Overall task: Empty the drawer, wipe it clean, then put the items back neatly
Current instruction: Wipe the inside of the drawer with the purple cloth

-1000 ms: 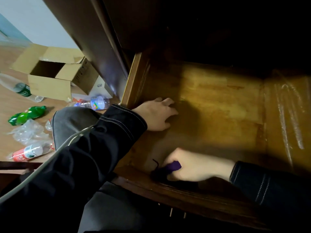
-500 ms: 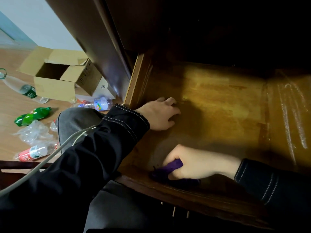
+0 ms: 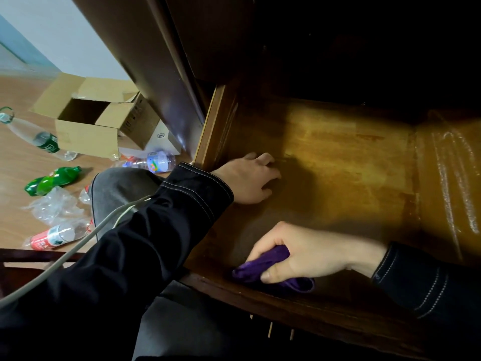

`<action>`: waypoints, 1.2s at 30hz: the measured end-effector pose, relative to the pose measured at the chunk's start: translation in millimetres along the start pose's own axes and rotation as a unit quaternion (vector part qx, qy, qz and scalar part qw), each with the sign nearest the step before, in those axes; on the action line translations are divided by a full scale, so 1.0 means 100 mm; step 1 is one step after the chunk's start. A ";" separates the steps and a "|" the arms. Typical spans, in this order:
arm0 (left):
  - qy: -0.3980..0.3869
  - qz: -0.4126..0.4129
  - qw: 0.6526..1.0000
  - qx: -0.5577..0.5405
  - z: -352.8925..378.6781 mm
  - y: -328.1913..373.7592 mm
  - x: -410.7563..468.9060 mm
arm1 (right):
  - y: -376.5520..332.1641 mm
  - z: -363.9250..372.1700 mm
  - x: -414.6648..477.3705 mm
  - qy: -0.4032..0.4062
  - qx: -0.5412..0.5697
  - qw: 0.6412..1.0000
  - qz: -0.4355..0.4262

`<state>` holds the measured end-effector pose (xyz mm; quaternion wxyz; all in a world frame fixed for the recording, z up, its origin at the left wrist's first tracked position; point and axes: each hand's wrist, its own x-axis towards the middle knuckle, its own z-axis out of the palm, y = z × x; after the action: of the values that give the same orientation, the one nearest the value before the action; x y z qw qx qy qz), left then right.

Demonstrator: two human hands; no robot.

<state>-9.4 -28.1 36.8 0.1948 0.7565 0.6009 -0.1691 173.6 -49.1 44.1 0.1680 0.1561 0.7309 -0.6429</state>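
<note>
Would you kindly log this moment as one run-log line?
stage: wiping | right hand: grips cloth at drawer front | left hand: rests on drawer floor | drawer: no items seen

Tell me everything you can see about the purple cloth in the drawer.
The purple cloth is soft, deep-violet fabric, bunched into a wad. The right hand grips it, fingers and thumb curled round its middle; one end sticks out to the left and a fold trails under the palm. It lies on the wooden drawer floor by the front wall, toward the left side. Its full shape is hidden.
</note>
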 end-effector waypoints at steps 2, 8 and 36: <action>0.002 0.000 1.000 -0.001 0.00 0.01 0.00 | 0.02 0.02 0.02 0.008 -0.016 1.000 0.015; 0.000 0.001 1.000 0.000 0.01 0.00 0.00 | -0.02 -0.03 -0.03 -0.017 0.018 1.000 -0.016; -0.002 0.001 1.000 -0.005 0.02 -0.01 0.00 | -0.07 -0.09 -0.13 -0.047 0.025 0.998 -0.022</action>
<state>-10.8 -28.4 35.2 0.2004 0.7555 0.6008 -0.1677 181.7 -41.2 57.1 0.1842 0.1141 0.7088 -0.6713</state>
